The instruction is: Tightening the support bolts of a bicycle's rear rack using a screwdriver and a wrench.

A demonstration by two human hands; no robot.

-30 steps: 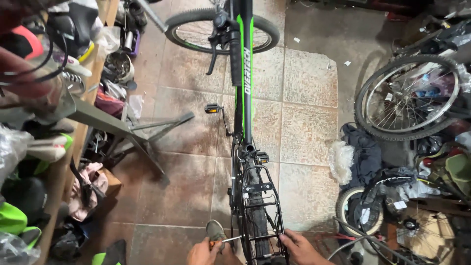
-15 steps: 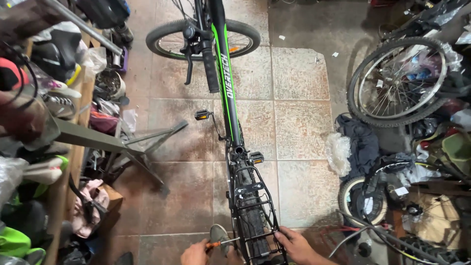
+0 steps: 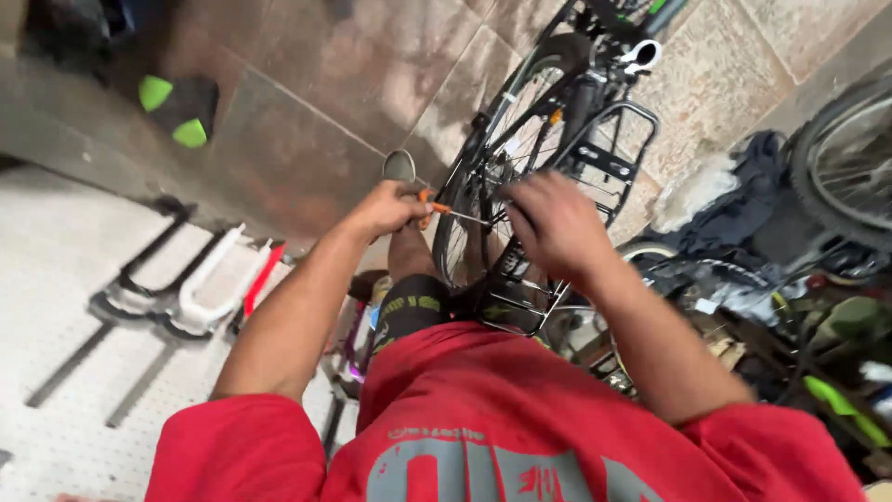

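Observation:
My left hand (image 3: 390,208) grips an orange-handled screwdriver (image 3: 444,211) whose shaft points right toward the rear wheel (image 3: 502,177) of a black bicycle. Blurred by motion, my right hand (image 3: 556,223) hovers over the black rear rack (image 3: 604,158) and the wheel, fingers curled; I cannot tell whether it holds anything. The bicycle stands in front of me with its rear end nearest. My red shirt (image 3: 483,428) fills the bottom of the view.
Brown floor tiles (image 3: 325,93) lie ahead. To the left are a pale perforated surface (image 3: 65,307) and white and red parts (image 3: 218,288). Another bicycle wheel (image 3: 841,158), dark cloth (image 3: 734,200) and cluttered parts crowd the right. A green and black object (image 3: 177,112) lies upper left.
The view has tilted sharply down and rotated, so my arms and red shirt now show. Both hands have stayed at the rear rack, the left still on the screwdriver.

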